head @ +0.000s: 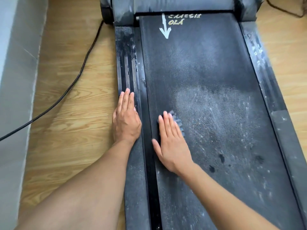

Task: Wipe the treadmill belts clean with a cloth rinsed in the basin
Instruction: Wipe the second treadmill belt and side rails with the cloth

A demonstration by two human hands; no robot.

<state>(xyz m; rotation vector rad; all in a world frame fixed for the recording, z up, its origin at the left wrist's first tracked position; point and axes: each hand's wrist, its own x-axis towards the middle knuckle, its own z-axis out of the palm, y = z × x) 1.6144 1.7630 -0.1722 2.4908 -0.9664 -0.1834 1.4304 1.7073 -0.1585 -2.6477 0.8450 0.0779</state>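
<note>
Right hand is pressing the cloth onto the belt near its left edge, left hand bracing on the side rail, both grips apart, fingers flat; advising even pressure, overlapping strokes into the dusty patch.

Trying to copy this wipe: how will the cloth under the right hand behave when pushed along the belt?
Probably floppy: the cloth bunches into soft nubs beside the flat right hand. Likely light, being small and fluffy. It may drag rather than glide on the dusty, textured belt.
</note>
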